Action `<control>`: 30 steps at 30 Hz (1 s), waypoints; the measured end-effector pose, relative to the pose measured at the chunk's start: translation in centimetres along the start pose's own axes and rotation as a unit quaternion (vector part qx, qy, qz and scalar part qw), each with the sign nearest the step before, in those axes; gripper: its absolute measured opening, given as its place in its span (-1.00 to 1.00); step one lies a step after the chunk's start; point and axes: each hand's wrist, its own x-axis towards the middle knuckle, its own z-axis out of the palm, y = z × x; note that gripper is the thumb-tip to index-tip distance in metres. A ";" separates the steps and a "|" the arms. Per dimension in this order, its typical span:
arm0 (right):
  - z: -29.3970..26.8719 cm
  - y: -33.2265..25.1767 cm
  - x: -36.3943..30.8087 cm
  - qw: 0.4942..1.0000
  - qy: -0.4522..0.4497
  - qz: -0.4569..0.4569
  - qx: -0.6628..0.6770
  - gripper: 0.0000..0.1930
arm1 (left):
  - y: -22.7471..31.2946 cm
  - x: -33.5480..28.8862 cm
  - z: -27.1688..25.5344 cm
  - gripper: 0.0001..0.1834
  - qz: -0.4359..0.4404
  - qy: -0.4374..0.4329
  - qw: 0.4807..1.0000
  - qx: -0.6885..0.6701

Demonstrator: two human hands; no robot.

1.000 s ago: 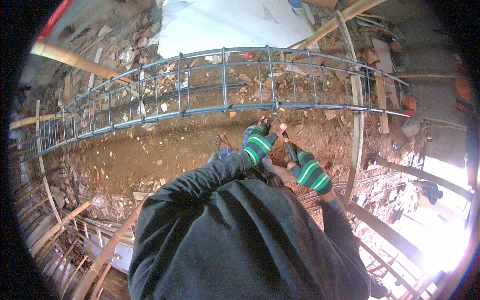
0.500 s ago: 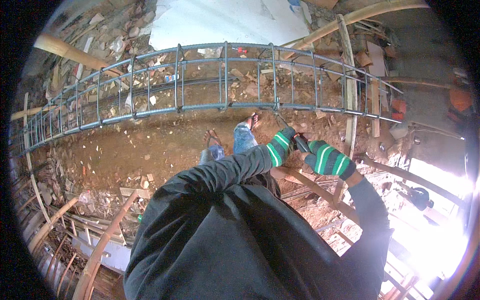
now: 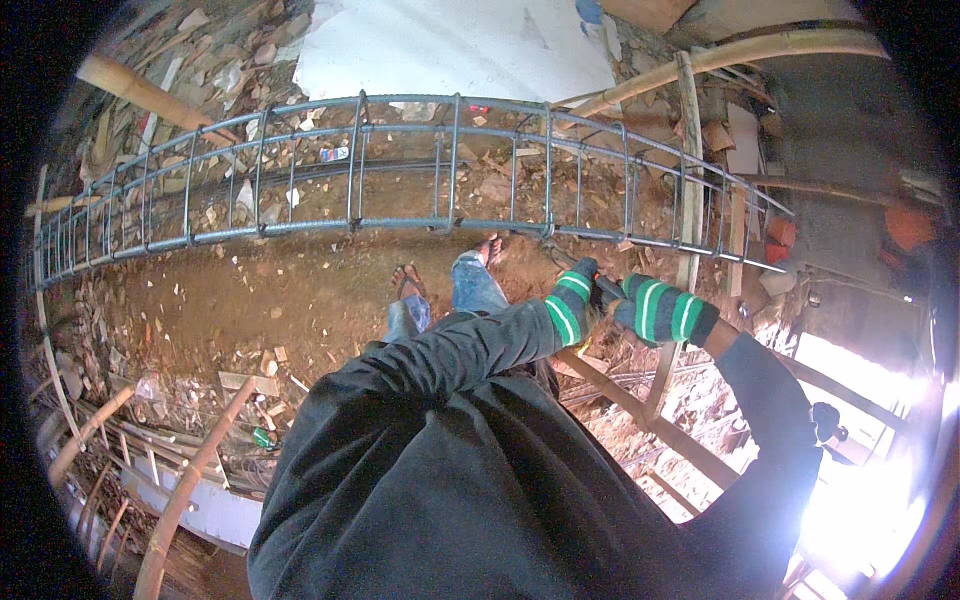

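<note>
Rebar cage point(image 3: 400, 170) lies long across the dirt, its near bottom bar running just above both gloved hands. Left hand point(image 3: 573, 300) and right hand point(image 3: 655, 308), both in green-striped knit gloves, sit close together right below a stirrup joint, fingers curled shut around a thin dark tool point(image 3: 606, 288) between them, probably a tying hook, too small to tell. Sandalled feet point(image 3: 410, 285) stand on soil left of the hands.
</note>
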 end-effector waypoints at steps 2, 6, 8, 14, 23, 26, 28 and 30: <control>-0.4 0.3 0.1 0.999 -0.013 -0.039 -0.018 -0.70 | -0.2 0.9 -0.2 -0.71 -0.011 -0.003 1.000 -0.014; 0.6 2.8 -0.2 0.990 -0.026 0.048 0.130 -0.74 | -0.7 3.2 -1.4 -0.72 -0.014 0.007 0.999 0.031; 2.4 4.8 0.2 0.955 -0.037 0.060 0.287 -0.76 | -0.1 3.7 -2.2 -0.78 -0.010 0.020 0.992 0.122; 12.5 6.9 3.1 0.859 -0.025 -0.111 0.499 -0.67 | 1.3 0.8 -5.6 -0.39 0.045 -0.068 0.960 0.267; 17.4 2.8 5.0 0.838 0.131 -0.094 0.522 -0.42 | 5.1 -5.1 -6.0 -0.42 0.083 -0.123 0.908 0.391; 17.2 3.1 4.3 0.804 0.085 -0.081 0.582 -0.52 | 5.8 -6.5 -5.3 -0.49 0.100 -0.159 0.911 0.367; 16.8 3.3 4.3 0.811 0.066 -0.085 0.575 -0.56 | 6.2 -6.5 -5.0 -0.29 0.100 -0.221 0.877 0.416; 16.3 3.1 4.9 0.831 0.071 -0.091 0.544 -0.59 | 6.4 -5.8 -4.9 -0.37 0.115 -0.227 0.880 0.402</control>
